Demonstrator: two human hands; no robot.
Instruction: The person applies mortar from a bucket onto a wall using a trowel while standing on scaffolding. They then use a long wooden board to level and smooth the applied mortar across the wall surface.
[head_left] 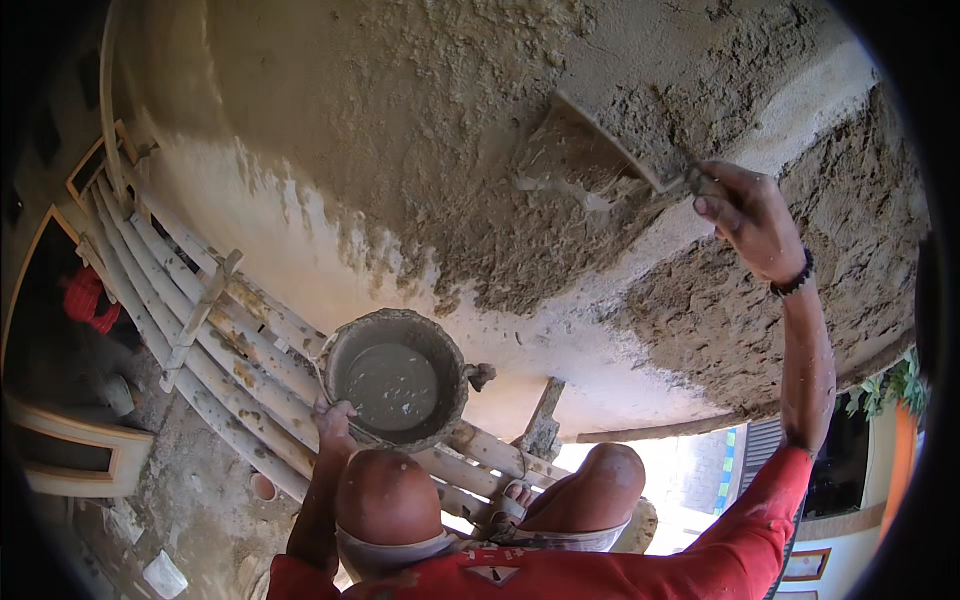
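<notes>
Head view: the right hand (745, 220) grips the handle of a trowel (590, 147), blade at the wall's rough grey coat (450, 180). The left hand (335, 425) meets the rim of the slurry bucket (400, 328) before the knees; its closure cannot be confirmed. Apparent progress: upper area coated, pale lower band (520, 360) largely uncoated.

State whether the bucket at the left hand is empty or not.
Not empty: the bucket holds wet-looking grey mix, flecked with white, its surface lying below the rim. The depth cannot be told.
</notes>
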